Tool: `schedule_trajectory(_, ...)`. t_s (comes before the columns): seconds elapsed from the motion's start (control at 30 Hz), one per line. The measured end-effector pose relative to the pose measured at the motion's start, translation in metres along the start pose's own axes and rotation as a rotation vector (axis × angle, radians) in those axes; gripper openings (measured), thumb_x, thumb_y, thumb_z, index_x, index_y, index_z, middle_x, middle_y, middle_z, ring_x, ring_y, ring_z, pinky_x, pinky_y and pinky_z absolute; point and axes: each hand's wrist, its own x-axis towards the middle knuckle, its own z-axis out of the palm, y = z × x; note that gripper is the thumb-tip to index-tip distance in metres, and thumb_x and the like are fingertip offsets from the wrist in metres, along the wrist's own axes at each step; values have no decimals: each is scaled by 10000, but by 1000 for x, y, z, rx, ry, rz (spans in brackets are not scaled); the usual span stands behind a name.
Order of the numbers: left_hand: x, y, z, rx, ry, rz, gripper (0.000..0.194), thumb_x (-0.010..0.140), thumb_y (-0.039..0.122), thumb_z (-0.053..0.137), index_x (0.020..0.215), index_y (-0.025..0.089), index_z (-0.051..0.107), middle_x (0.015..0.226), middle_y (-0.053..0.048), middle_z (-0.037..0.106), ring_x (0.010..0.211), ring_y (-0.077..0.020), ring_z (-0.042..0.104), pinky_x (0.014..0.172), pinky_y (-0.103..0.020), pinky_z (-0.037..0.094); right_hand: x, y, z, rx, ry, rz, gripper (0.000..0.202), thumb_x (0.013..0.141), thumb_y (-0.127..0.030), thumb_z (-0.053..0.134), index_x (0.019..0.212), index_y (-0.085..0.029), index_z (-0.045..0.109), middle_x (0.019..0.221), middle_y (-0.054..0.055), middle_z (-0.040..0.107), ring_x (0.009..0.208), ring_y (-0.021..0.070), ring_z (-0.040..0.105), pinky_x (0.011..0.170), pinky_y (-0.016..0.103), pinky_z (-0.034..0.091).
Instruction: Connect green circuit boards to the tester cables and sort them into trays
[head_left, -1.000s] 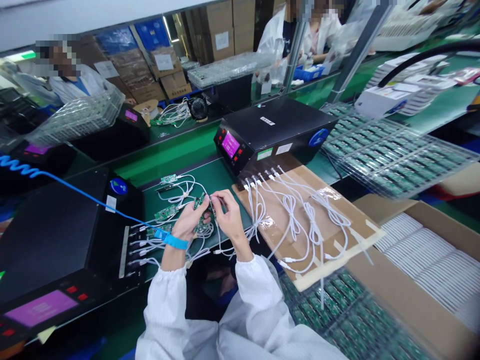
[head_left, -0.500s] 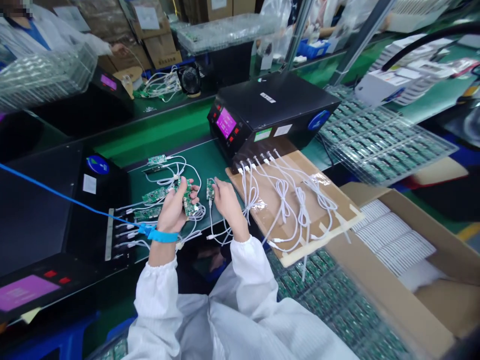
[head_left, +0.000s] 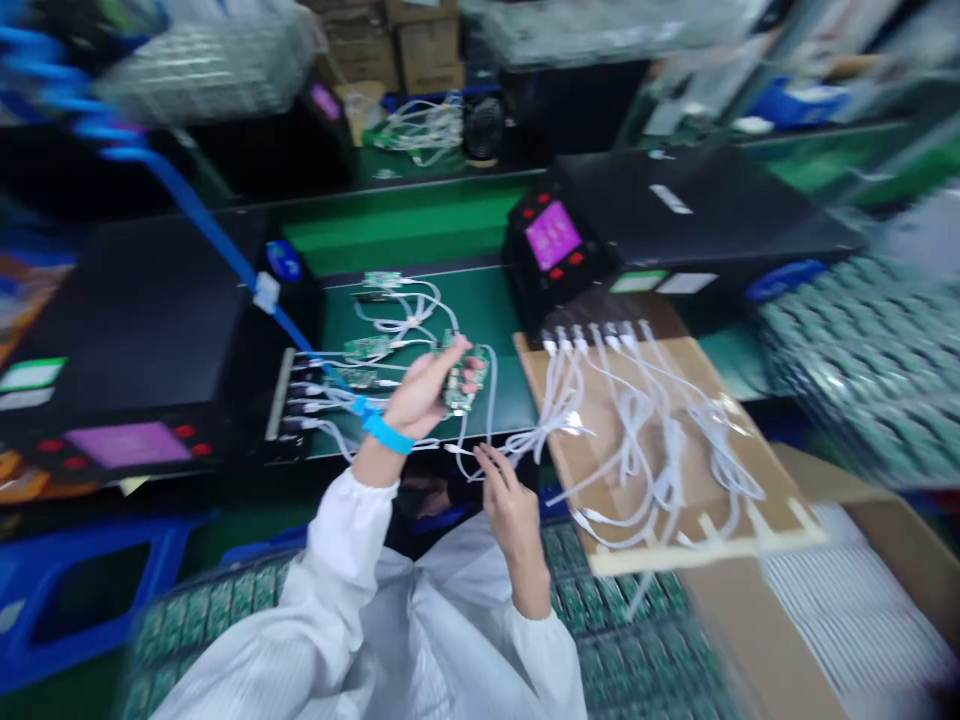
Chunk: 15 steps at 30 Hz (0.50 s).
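My left hand, with a blue strap round its wrist, is closed around green circuit boards. How many boards it holds is hard to make out. Below and to the right, my right hand has its fingertips pinched at a white cable near the plug. Beyond my left hand, more circuit boards with white cables lie on the green bench. Other white cables run in loops from the right-hand black box.
Black boxes with pink screens stand left and right. A cardboard sheet carries coiled cables. Trays of circuit boards are at right and by my lap. A carton holds white items. A blue cord runs to my wrist.
The circuit board in my right hand has left it; those fingers are now on a cable, lower down. My left hand still holds boards. The whole view has shifted and blurred.
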Motion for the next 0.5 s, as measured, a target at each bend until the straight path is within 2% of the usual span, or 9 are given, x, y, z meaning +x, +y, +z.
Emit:
schedule_trajectory(0.1, 2, -3, -2, -27, -19, -21, 303, 861, 351, 805, 903, 104, 634, 767, -36, 635, 612, -67, 543, 540, -177, 426, 1, 9, 14, -16, 114, -77, 390, 1000, -56, 476, 1299, -177, 695, 1251, 89, 755, 744, 123, 759, 582, 205, 538)
schedule_trajectory(0.2, 5, -3, -8, -13, -16, -32, 259, 925, 336, 728, 842, 111, 631, 769, -42, 654, 576, -70, 558, 531, -195, 428, 2, 15, 21, 31, 157, -149, 322, 1020, -101, 526, 1279, -173, 702, 1194, 90, 772, 843, 156, 779, 658, 221, 571)
schedule_trajectory(0.3, 5, -1, -13, 13, 12, -45, 248, 972, 271, 654, 798, 94, 648, 779, -51, 677, 565, -71, 583, 554, -206, 458, 4, 15, 22, 164, 207, -141, 273, 1013, -135, 577, 1231, -193, 729, 1113, 84, 784, 927, 191, 775, 764, 267, 606)
schedule_trajectory(0.37, 3, 0, -15, 1, 22, -52, 241, 995, 205, 597, 798, 80, 659, 794, -78, 704, 610, -92, 629, 622, -224, 511, 7, 10, 18, 329, 264, -54, 234, 993, -157, 622, 1178, -208, 756, 1078, 88, 777, 874, 191, 768, 774, 298, 622)
schedule_trajectory(0.43, 0, 0, -14, -26, 10, -59, 243, 1006, 160, 552, 805, 71, 656, 813, -109, 723, 669, -124, 677, 706, -265, 560, 13, -1, 12, 543, 306, 96, 204, 976, -181, 653, 1140, -213, 770, 1082, 94, 754, 704, 150, 731, 647, 287, 618)
schedule_trajectory(0.5, -3, -2, -11, -64, 11, -47, 184, 997, 151, 563, 841, 84, 634, 829, -120, 733, 708, -160, 713, 757, -313, 588, 21, -15, 4, 771, 312, 285, 193, 974, -231, 663, 1139, -206, 760, 1105, 101, 718, 560, 104, 660, 476, 257, 556)
